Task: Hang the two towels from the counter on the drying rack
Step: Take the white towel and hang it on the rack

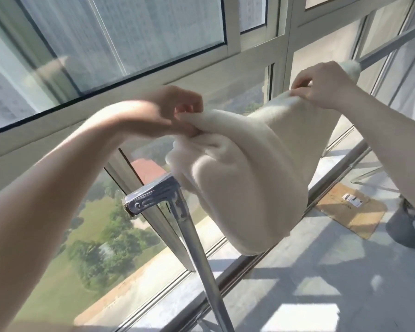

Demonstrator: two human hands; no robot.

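A cream towel (247,168) hangs in folds over the top bar of a metal drying rack (168,195), draping down past the rack's corner bracket. My left hand (175,113) pinches the towel's left upper edge. My right hand (321,85) grips its right upper edge, up by the rail. The rack's top rail (393,41) runs on to the upper right, mostly hidden under the cloth. A bit of white cloth (351,68) shows on the rail just behind my right hand; I cannot tell whether it belongs to the same towel.
Large windows (120,44) stand directly behind the rack. One chrome rack leg (201,259) slants down to the tiled floor. A flattened cardboard piece (350,209) lies on the floor at the right, beside my shoe (403,224).
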